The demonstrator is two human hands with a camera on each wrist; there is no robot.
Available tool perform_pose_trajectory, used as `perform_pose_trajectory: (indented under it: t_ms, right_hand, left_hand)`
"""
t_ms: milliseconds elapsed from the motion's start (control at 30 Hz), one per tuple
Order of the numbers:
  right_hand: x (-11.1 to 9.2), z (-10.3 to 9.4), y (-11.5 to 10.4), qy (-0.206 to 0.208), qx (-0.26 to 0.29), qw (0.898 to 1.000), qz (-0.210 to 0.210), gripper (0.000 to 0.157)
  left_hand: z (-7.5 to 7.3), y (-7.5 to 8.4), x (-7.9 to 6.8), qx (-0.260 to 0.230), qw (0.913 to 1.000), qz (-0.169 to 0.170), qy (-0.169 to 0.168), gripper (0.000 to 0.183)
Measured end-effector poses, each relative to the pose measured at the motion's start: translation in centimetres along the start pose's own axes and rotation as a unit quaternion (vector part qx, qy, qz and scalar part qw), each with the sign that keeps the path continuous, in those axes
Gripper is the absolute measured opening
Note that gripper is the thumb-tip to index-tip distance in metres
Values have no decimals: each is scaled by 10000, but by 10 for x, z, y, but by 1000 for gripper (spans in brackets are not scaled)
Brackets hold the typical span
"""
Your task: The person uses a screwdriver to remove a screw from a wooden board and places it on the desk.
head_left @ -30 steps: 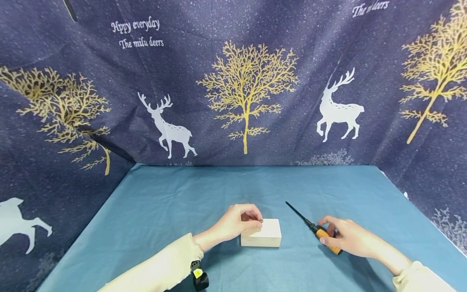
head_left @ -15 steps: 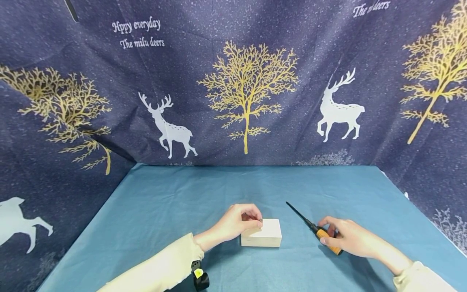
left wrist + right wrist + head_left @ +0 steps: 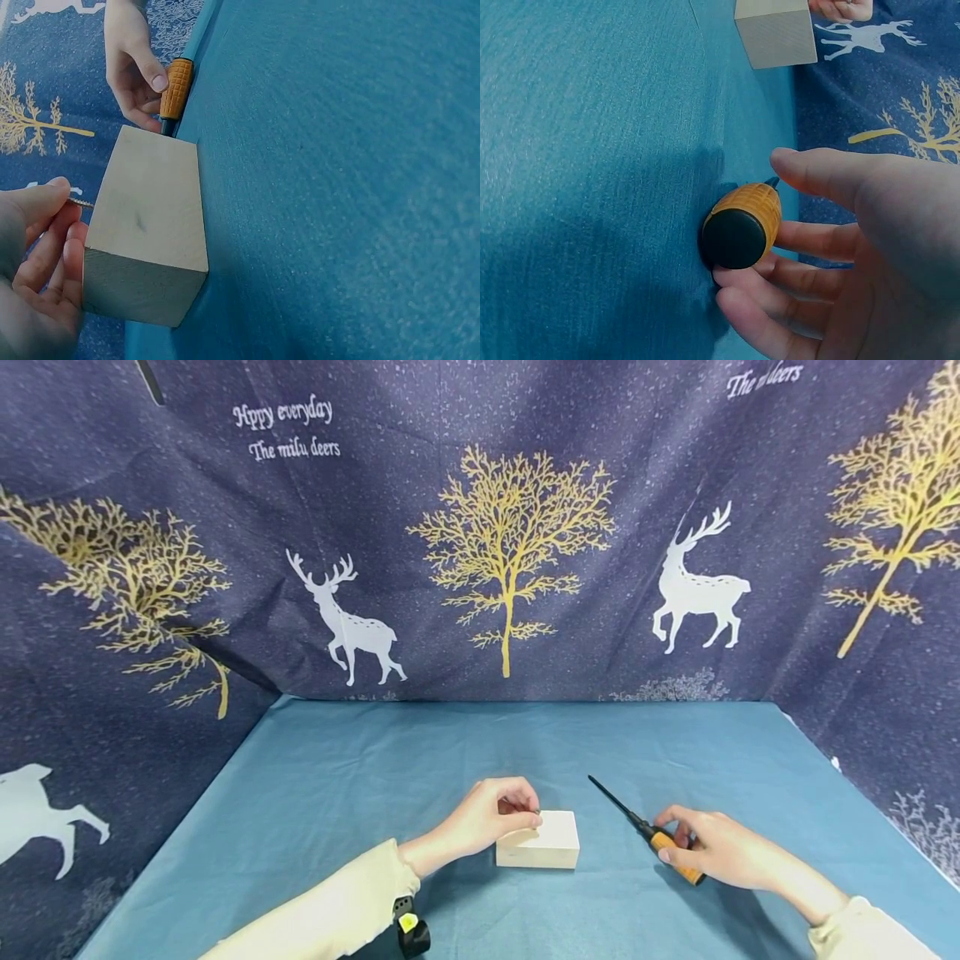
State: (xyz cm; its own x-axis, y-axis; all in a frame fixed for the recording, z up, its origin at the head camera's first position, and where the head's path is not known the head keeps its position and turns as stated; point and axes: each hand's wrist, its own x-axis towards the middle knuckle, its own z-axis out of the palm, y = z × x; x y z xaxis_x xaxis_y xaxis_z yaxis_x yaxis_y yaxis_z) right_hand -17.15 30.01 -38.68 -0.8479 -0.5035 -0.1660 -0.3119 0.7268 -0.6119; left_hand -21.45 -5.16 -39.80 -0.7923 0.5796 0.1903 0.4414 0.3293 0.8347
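Note:
Near the middle of the table, my left hand (image 3: 498, 814) pinches a small threaded screw (image 3: 79, 202) between thumb and fingertips. The screw's end meets the upper face of a pale wooden block (image 3: 547, 852); whether it is in the wood cannot be told. My left fingers touch the block's side in the left wrist view. To the right, a screwdriver (image 3: 663, 842) with an orange and black handle lies on the cloth, its dark shaft pointing away and left. My right hand (image 3: 716, 847) rests at that handle, thumb and fingers loosely curled around it.
A blue cloth (image 3: 360, 760) covers the table. Behind and beside it hangs a dark fabric (image 3: 570, 652) with deer and tree prints. A black wrist camera (image 3: 411, 931) sits under the left sleeve.

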Motion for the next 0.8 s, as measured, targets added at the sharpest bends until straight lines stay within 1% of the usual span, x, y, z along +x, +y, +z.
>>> perform_pose_trajectory:
  t_ms: [100, 267, 400, 600, 800]
  right_hand:
    - [0, 0, 0, -19, -36, 10000, 4, 44]
    - [0, 0, 0, -78, -34, 9999, 67, 45]
    - [0, -1, 0, -110, 7, 9999, 91, 46]
    - [-1, -4, 0, -194, 26, 9998, 57, 46]
    - [0, -5, 0, -205, 58, 9998, -16, 44]
  left_hand:
    - [-2, -1, 0, -22, 10000, 45, -33, 6]
    - [-9, 0, -2, -61, 9999, -5, -95, 5]
    - [-18, 0, -5, -60, 10000, 74, 22, 5]
    - [-32, -5, -11, -110, 9996, 160, 205, 7]
    - [-44, -11, -20, 34, 9995, -6, 316, 7]
